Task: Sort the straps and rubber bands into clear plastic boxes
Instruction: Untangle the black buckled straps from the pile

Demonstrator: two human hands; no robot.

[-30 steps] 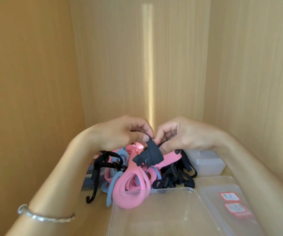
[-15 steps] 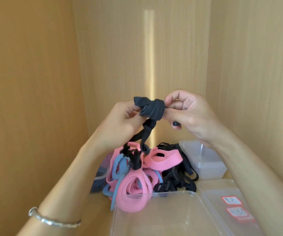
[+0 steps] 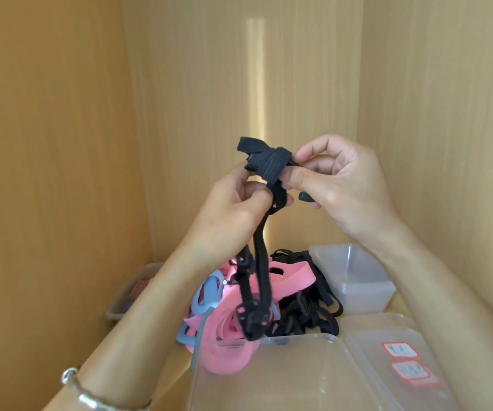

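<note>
A black elastic strap (image 3: 261, 274) hangs in the air above the pile, its top end wound into a knot (image 3: 269, 163). My left hand (image 3: 233, 209) pinches the strap just below the knot. My right hand (image 3: 340, 185) pinches the knot's right side between thumb and fingers. Below lies a heap of pink bands (image 3: 230, 327), blue bands (image 3: 206, 295) and black straps (image 3: 304, 315). A large clear plastic box (image 3: 284, 381) stands in front of the heap, and a smaller clear box (image 3: 355, 280) stands behind it on the right.
A clear lid with two red-edged labels (image 3: 402, 360) lies right of the large box. A brownish tray (image 3: 132, 292) sits at the left wall. Wooden panels close in the left, back and right sides. A silver bracelet (image 3: 91, 396) is on my left wrist.
Both hands lifted the knotted black strap from the pile up to chest height. Its tail now dangles free, and the hands have shifted their pinch on the knot.
</note>
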